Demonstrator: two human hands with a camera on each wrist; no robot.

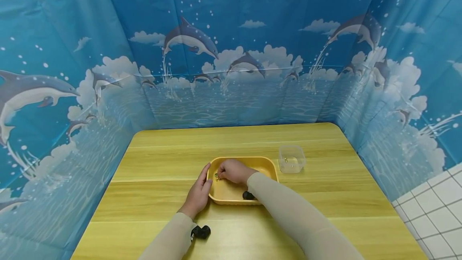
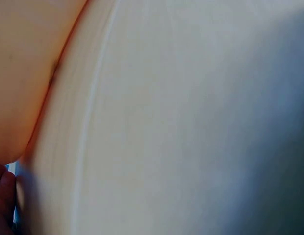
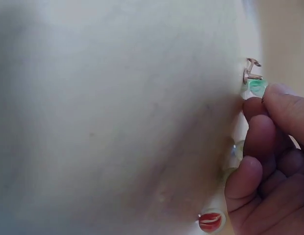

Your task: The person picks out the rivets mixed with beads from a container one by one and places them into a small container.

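Note:
My left hand (image 1: 197,194) rests against the left side of the yellow tray (image 1: 238,202), fingers extended along its rim. Inside the tray, my right hand (image 1: 234,171) reaches low near the left end. Its thumb and forefinger pinch together in the right wrist view, with the tiny dark tip of what looks like a thumbtack (image 3: 263,100) between them. Just beyond the fingertips lie copper-coloured thumbtacks (image 3: 252,71) and a green marble (image 3: 257,87). A red-and-white marble (image 3: 211,221) lies below the hand; other marbles are partly hidden behind the fingers.
A clear plastic box (image 1: 291,159) holding a few small gold-coloured pieces stands right of the tray. Both stand on a wood-grain table (image 1: 162,159). A dolphin-print curtain (image 1: 238,103) surrounds the table's back and sides.

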